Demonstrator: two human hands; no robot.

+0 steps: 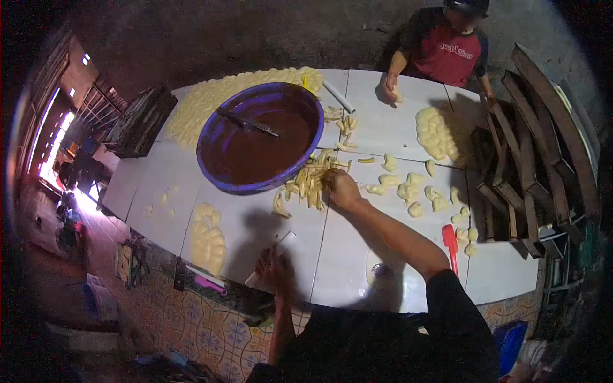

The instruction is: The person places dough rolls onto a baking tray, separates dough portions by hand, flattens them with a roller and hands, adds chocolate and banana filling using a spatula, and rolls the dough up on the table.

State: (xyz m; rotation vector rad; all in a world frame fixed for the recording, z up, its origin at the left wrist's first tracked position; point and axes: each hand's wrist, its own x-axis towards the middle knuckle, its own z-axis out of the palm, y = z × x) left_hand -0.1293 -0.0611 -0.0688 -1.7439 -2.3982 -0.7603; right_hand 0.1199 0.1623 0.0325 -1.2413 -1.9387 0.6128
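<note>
My right hand (pixel 343 189) reaches into a heap of pale yellow strips (pixel 311 179), which look like cut banana. Its fingers are curled down at the heap's right side, and whatever they pinch is hidden. Nearer to me, in shadow by the table's front edge, my left hand (pixel 274 267) is closed round a short white rolling pin (pixel 287 239). Behind the strips stands a large purple basin (pixel 211 175) with brown paste in it, and a dark flat tool (pixel 249 122) lies across the paste. Small dough pieces (pixel 408 189) lie scattered right of my right hand.
Rows of dough pieces (pixel 211 96) cover the far left of the white tiled table (pixel 383 255). Another dough group (pixel 208 242) lies front left. Across stands a co-worker (pixel 444 54) beside a dough mound (pixel 435 133). Dark trays (pixel 523 147) are stacked right, near a red-handled tool (pixel 451 244).
</note>
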